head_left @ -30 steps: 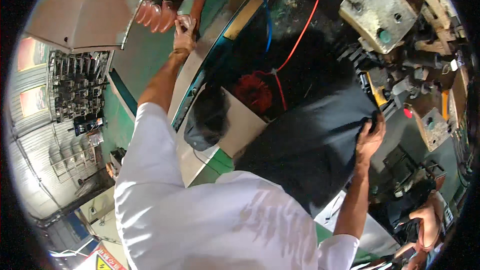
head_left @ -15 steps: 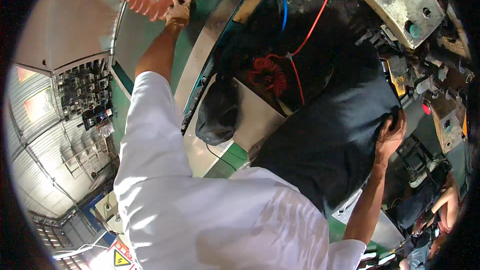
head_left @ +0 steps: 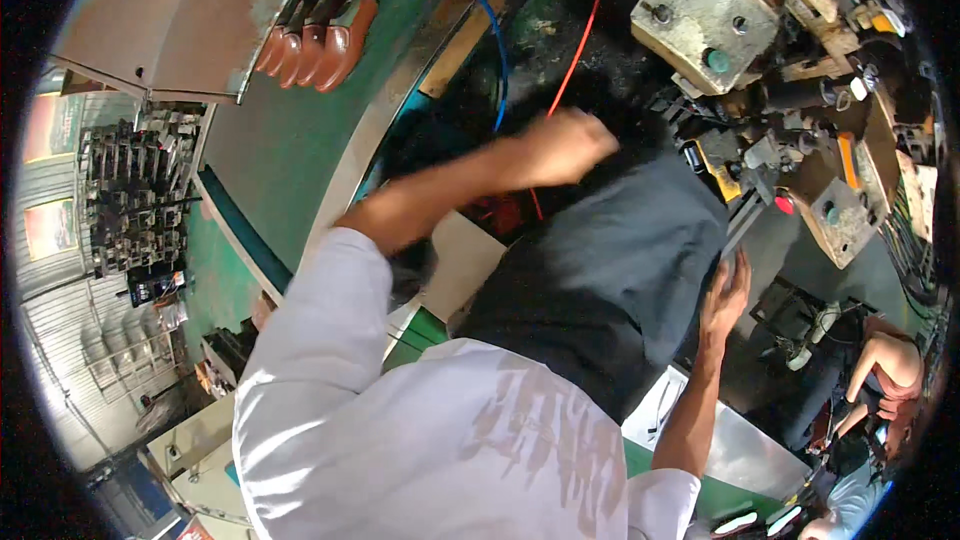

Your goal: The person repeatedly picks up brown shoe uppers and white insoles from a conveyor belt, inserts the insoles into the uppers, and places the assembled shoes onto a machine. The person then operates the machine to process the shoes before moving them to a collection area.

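My left hand [head_left: 570,147] is smeared by motion above the dark area in front of my lap, near the red hose [head_left: 583,48]. Whether it holds anything cannot be made out. My right hand [head_left: 727,298] rests beside the right knee of my dark trousers [head_left: 610,260], its fingers stretched out and nothing visible in it. At the upper left, several glossy reddish-brown boots [head_left: 340,48] stand in a row on a green surface [head_left: 285,140], apart from both hands.
A blue hose [head_left: 490,15] hangs near the red one. Worn metal control boxes with buttons [head_left: 700,20] [head_left: 832,223] stand at the right, among machine parts. A rusty metal panel [head_left: 190,15] fills the upper left. Another person [head_left: 885,365] sits at the lower right.
My left hand has left the boots and swung right, in toward my lap. The right hand stays by the knee. The view has shifted, so the surroundings sit differently.
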Demonstrator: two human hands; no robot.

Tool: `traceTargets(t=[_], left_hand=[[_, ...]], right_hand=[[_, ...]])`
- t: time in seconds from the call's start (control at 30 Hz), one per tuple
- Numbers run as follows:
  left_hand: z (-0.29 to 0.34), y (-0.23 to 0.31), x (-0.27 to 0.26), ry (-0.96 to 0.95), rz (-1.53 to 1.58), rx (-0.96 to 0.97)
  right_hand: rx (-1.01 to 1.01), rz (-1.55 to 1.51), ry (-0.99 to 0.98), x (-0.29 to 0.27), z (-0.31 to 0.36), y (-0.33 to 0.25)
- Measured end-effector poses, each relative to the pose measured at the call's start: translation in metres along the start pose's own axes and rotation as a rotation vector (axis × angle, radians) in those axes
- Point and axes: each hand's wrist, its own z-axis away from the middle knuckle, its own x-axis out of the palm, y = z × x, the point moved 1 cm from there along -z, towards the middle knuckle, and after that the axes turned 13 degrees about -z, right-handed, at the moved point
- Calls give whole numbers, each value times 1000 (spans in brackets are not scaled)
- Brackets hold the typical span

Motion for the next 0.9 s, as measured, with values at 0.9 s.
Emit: traceTargets(t=[0.9], left_hand=[[-75,383,63,-644,277,671]], right_hand=[[1306,568,738,-192,712,199]])
